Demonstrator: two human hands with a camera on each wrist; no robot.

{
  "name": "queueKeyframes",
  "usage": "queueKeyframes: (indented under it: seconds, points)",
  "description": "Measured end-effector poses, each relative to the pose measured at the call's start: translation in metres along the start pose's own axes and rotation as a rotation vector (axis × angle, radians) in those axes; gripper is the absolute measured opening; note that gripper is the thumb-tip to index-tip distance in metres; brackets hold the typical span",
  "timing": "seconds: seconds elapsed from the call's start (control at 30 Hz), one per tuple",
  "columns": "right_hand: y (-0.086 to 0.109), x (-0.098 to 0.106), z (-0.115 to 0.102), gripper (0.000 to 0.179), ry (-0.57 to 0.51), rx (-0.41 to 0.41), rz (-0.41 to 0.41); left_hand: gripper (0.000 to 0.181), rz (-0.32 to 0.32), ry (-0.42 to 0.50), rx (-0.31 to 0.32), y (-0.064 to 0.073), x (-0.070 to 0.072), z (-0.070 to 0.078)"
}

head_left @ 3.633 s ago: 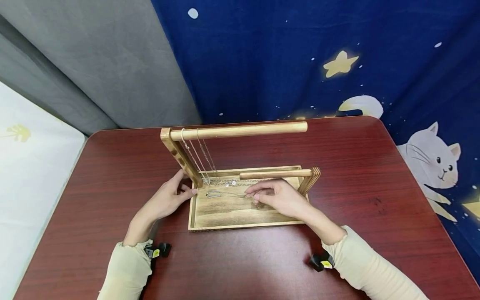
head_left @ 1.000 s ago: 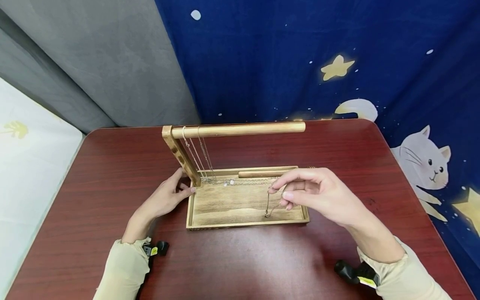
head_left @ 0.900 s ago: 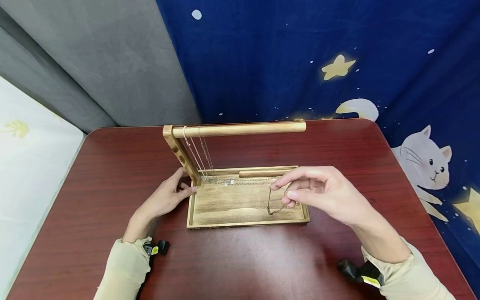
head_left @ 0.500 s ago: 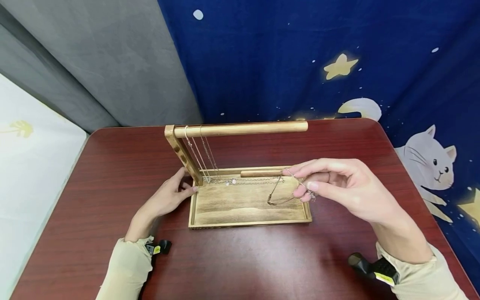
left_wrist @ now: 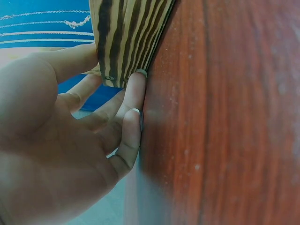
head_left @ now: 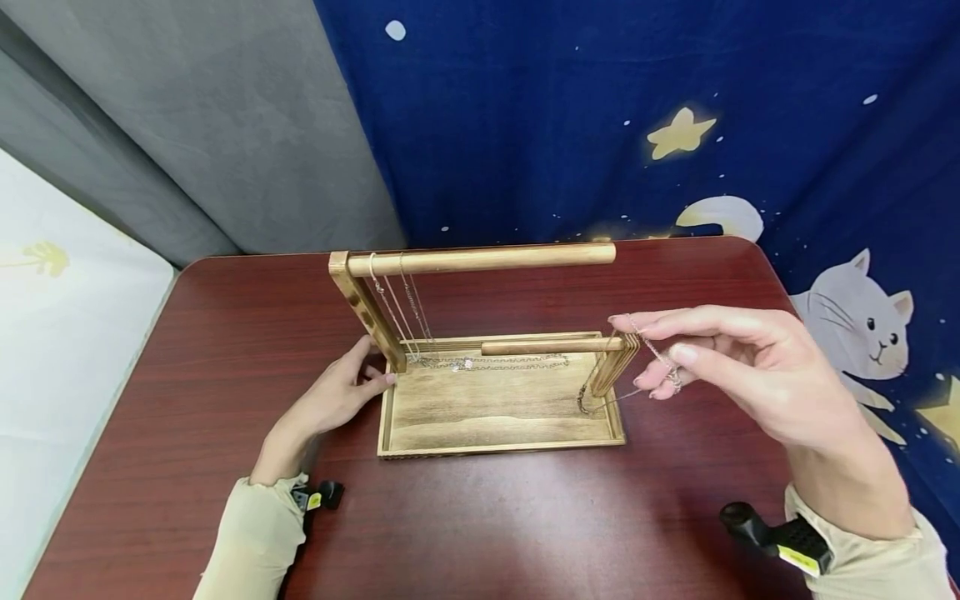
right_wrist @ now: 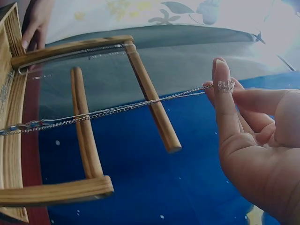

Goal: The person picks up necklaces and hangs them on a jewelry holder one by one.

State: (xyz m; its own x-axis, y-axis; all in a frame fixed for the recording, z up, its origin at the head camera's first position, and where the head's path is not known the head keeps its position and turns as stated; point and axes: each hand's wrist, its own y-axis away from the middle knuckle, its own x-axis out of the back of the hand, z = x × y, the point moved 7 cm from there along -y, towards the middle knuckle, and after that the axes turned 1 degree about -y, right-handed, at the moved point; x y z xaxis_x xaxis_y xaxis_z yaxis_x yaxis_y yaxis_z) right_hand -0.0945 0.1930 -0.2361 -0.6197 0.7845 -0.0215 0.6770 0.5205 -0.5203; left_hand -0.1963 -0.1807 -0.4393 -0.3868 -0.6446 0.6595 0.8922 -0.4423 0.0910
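Note:
My left hand grips the left end of a wooden jewelry stand, thumb on the tray's rim. In the left wrist view its fingertips touch the striped wooden end. Right of the stand, my right hand pinches a thin chain necklace between thumb and fingers. The necklace's loop hangs by the short post, its low end over the tray. In the right wrist view the chain stretches from the fingers past the wooden bars.
Necklaces hang near the left end of the tall bar. Under the shorter bar, another chain with small shiny pendants lies along the tray's back. A red-brown table carries the stand; curtains rise behind.
My right hand has lifted the necklace off the tray floor and carried it right, past the short post. My left hand has stayed at the stand's left end.

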Motion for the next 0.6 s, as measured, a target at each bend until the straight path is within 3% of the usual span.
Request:
queueKeyframes:
  seconds: [0.3,0.6]
  points:
    - [0.005,0.013,-0.017,0.031,-0.023,0.079,0.06,0.036,0.006,0.018,-0.018,0.001,0.0,0.002]
    - [0.015,0.039,-0.028,0.032,-0.025,0.076,0.234,0.038,0.011,0.013,-0.013,0.0,0.0,0.0]
